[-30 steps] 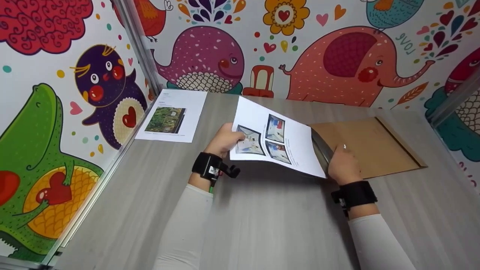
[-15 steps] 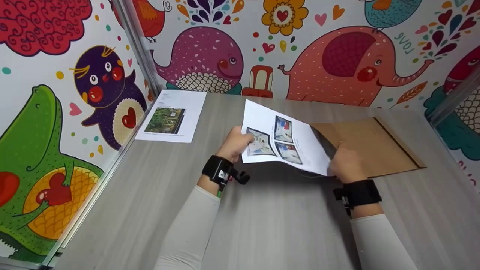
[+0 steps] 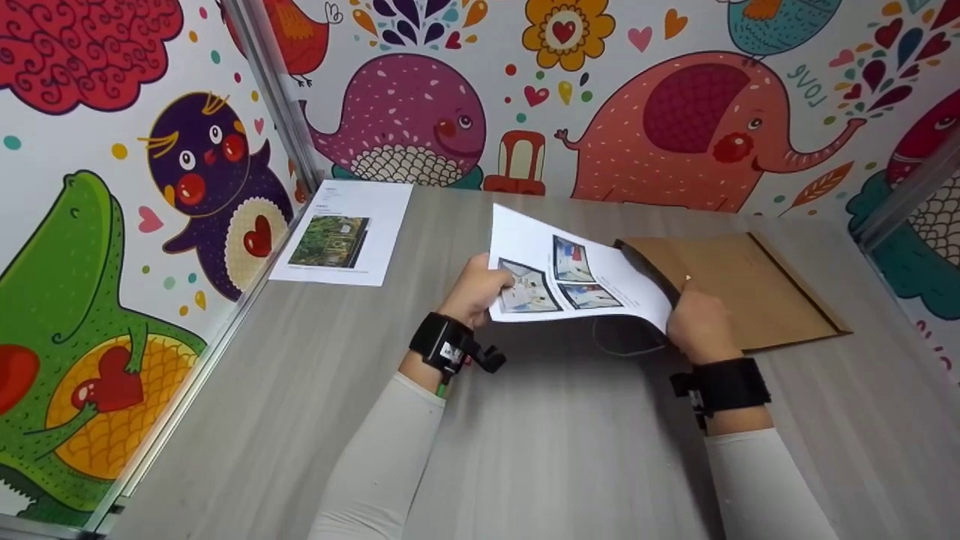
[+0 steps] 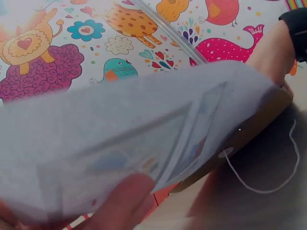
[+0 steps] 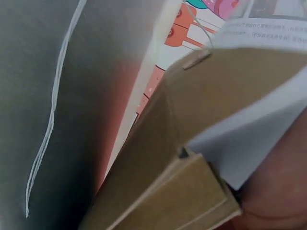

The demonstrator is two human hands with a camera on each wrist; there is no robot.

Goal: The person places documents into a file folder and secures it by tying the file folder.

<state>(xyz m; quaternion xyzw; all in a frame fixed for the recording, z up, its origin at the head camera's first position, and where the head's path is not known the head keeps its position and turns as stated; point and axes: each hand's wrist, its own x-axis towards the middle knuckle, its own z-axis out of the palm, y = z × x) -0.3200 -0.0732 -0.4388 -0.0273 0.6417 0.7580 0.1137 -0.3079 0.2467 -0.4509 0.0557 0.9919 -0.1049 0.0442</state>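
Note:
My left hand (image 3: 476,291) pinches the left edge of a white printed sheet (image 3: 526,238), thumb on top over one of its photos. The sheet slopes down to the right and bends, its right end at the mouth of a brown kraft-paper envelope (image 3: 754,292). My right hand (image 3: 703,324) grips the envelope near that mouth. In the right wrist view a white corner of the sheet (image 5: 235,158) lies inside the envelope flap (image 5: 230,91), beside my finger. From the envelope hangs a thin white string (image 4: 261,192). How deep the sheet sits is hidden.
Another printed sheet (image 3: 382,225) with a garden photo lies flat at the back left of the grey wood-grain table (image 3: 540,450). Cartoon-printed walls (image 3: 525,97) stand behind and to the left, with a metal frame post (image 3: 274,90) in the corner.
My left hand and the sheet have moved to the right, toward the envelope. The sheet's right end now bends more, and the envelope's mouth has lifted. The string shows more clearly below.

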